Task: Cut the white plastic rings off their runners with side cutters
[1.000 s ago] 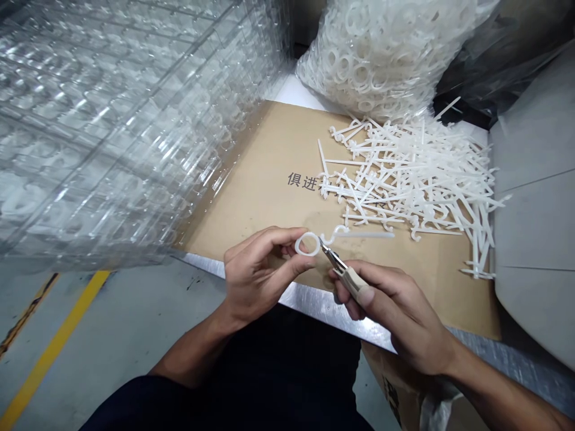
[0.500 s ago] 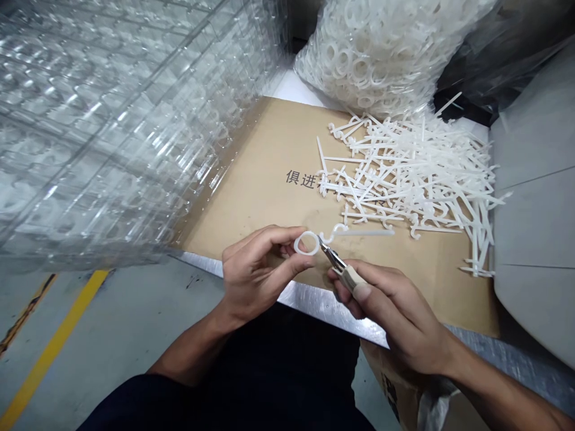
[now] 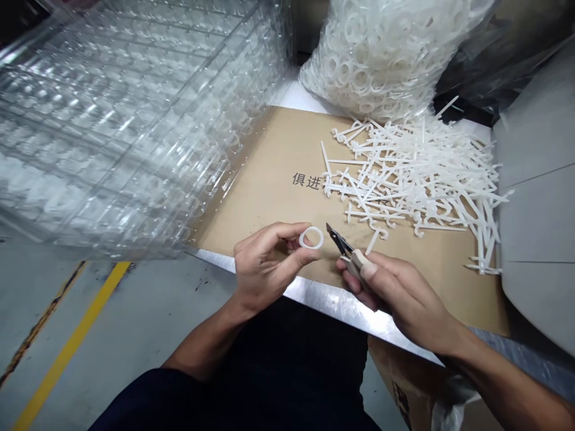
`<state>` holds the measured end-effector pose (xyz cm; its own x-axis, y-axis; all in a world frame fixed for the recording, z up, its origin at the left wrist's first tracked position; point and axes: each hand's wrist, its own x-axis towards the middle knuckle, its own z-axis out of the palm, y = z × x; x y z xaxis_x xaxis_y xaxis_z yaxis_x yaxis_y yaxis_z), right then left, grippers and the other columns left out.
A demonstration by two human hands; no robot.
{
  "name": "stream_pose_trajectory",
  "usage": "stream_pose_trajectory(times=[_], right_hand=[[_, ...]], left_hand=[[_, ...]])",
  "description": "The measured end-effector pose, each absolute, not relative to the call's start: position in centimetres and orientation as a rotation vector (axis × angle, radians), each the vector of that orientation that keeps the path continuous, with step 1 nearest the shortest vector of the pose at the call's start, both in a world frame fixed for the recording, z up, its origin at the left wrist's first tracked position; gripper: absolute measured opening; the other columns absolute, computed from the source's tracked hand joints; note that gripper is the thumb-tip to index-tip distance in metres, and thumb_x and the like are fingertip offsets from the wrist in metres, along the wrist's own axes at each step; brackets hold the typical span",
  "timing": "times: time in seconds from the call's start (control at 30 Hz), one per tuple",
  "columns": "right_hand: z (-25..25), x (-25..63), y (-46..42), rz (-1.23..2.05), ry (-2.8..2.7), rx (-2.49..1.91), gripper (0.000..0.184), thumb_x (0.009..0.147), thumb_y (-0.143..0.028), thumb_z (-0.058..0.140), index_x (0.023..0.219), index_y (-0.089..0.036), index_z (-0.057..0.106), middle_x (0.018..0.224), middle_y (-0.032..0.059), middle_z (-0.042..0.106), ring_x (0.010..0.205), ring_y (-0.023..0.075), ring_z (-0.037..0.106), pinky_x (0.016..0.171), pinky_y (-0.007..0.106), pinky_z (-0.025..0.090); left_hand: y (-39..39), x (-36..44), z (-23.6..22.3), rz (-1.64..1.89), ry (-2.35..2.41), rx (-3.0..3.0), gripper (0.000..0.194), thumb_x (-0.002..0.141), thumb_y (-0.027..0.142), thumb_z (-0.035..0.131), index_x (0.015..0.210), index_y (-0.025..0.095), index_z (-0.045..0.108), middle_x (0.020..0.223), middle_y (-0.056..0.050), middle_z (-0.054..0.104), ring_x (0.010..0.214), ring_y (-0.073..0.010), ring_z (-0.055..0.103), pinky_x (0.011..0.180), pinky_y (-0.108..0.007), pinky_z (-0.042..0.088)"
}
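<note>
A white plastic ring (image 3: 311, 228) sat at the near edge of the cardboard sheet (image 3: 269, 173), raised above it and pinched narrowly between the thumb and fingers of the left hand (image 3: 265, 266). Its open face tilted up, and it showed as a slight oval whose long axis ran roughly across the view. The left hand was the nearer hand, directly behind the ring's near side. The right hand (image 3: 395, 293) closed firmly around a pair of beige-handled cutters (image 3: 348, 250), whose long axis pointed up and to the left, with the dark tips near the ring's right side but apart from it. Just right of those tips, a loose white hook (image 3: 375, 239) lay on the cardboard. Farther beyond the cutters on the sheet lay a tangled pile of hooks (image 3: 417, 179), with a bag of rings (image 3: 372, 54) past it. Clear trays (image 3: 126, 131) were stacked left of the cardboard.
</note>
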<state>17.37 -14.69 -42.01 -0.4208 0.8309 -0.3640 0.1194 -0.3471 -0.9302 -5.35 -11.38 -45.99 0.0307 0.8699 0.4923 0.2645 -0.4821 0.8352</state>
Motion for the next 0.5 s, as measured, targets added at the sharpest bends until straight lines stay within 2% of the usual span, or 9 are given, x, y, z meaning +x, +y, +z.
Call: stream_pose_trajectory(times=[0.2,0.37,0.5], right_hand=[[-42.19,17.67,-14.74,1.837,-1.394,-1.223,0.041,0.11,-0.054,0.046,0.091,-0.02,0.057,0.08,-0.0005,0.052,0.065,0.0129,0.045,0.061,0.028,0.037],[-41.82,17.61,-14.73,1.892,-1.337,-1.158,0.044,0.109,-0.057,0.046,0.088,-0.02,0.058,0.074,-0.0015,0.046,0.066,0.0146,0.043,0.064,0.03,0.037],[-41.69,17.65,-14.81,1.921,-1.28,-1.163,0.043,0.107,-0.058,0.049,0.093,-0.02,0.061,0.075,-0.001,0.047,0.067,0.0148,0.043,0.064,0.03,0.037]], left_hand=[[-11.34,-5.42,-46.08,1.524,1.067,1.758,0.035,0.081,0.014,0.087,0.114,0.019,0.077,0.087,-0.002,0.077,0.073,-0.0111,0.069,0.068,-0.022,0.058],[-11.19,-5.52,-45.79,1.535,0.992,1.782,0.033,0.082,0.023,0.088,0.113,0.019,0.077,0.085,-0.002,0.076,0.073,-0.0117,0.068,0.066,-0.022,0.055],[-11.26,-5.64,-46.05,1.512,0.987,1.769,0.036,0.082,0.024,0.088,0.116,0.019,0.077,0.085,-0.003,0.075,0.074,-0.0131,0.068,0.066,-0.024,0.055]])
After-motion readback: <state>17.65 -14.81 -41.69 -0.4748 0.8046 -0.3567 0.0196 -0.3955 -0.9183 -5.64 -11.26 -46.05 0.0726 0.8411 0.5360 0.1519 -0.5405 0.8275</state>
